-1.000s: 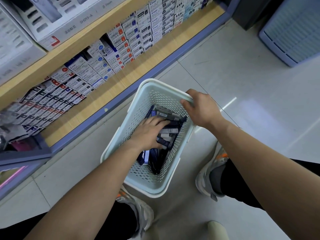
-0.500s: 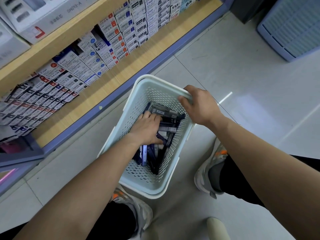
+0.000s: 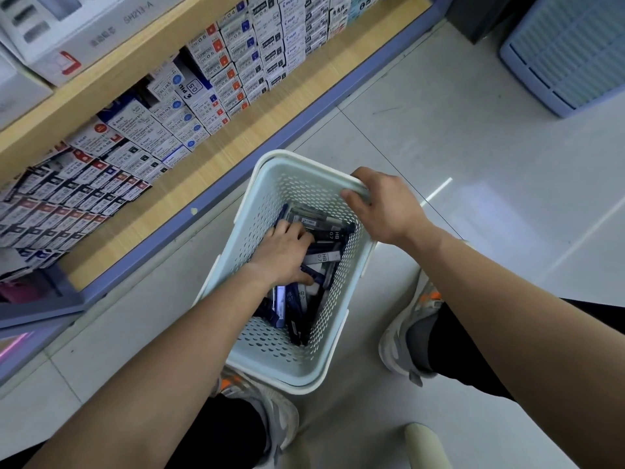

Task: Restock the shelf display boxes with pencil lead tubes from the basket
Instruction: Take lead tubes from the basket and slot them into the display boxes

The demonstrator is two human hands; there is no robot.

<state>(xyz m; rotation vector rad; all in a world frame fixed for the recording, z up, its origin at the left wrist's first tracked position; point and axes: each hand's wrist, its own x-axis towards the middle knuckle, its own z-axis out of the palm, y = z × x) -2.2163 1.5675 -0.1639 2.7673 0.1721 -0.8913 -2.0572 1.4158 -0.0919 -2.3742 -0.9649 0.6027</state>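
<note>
**Left hand in the basket, right hand on the rim**

White perforated basket (image 3: 293, 379) sits on the tiled floor (image 3: 456, 137), between the person's two shoes, just in front of the wooden shelf (image 3: 216, 154). Pencil lead tubes (image 3: 325, 258), dark, some marked HB 0.7, lie loose in a heap in the basket bottom. Left hand (image 3: 283, 253) is down inside on the heap, fingers (image 3: 297, 231) bent into the tubes. The tips are hidden, so a real grip can't be confirmed. Right hand (image 3: 387, 206) clamps the basket's far right rim, thumb inside and the rest over the outside. Display boxes (image 3: 159, 133) line the back of the shelf in rows. Blue slatted crate (image 3: 571, 52) stands well apart at top right.
</note>
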